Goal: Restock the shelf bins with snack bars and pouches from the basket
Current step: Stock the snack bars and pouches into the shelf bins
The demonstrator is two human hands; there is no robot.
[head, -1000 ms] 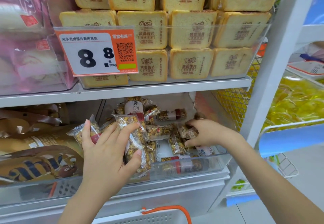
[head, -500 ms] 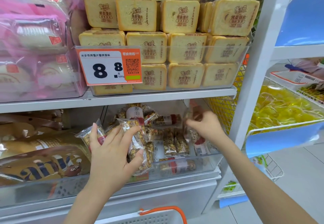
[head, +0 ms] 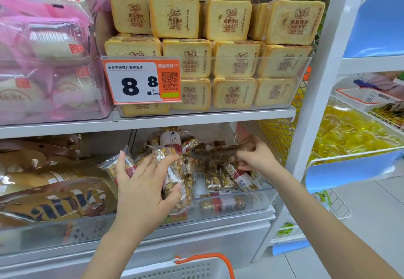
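A person's left hand [head: 143, 188] grips a bundle of clear-wrapped snack bars [head: 175, 178] upright at the front of the clear bin [head: 258, 202] on the lower shelf, thumb curled round them. The right hand [head: 259, 157] pinches another bar [head: 225, 153] (blurred) above the bars lying in the bin. The white basket [head: 192, 267], orange-handled, sits below; toast-slice packs [head: 231, 60] fill the bin above.

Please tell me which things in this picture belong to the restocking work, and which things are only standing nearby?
Belong to the job:
- left hand, gripping a bunch of cereal bars
- right hand, holding one dark bar
- clear bin with bars inside
- white basket, orange handle

Only nearby:
- toast-slice packs
- price tag
- pink bags
- yellow sweets
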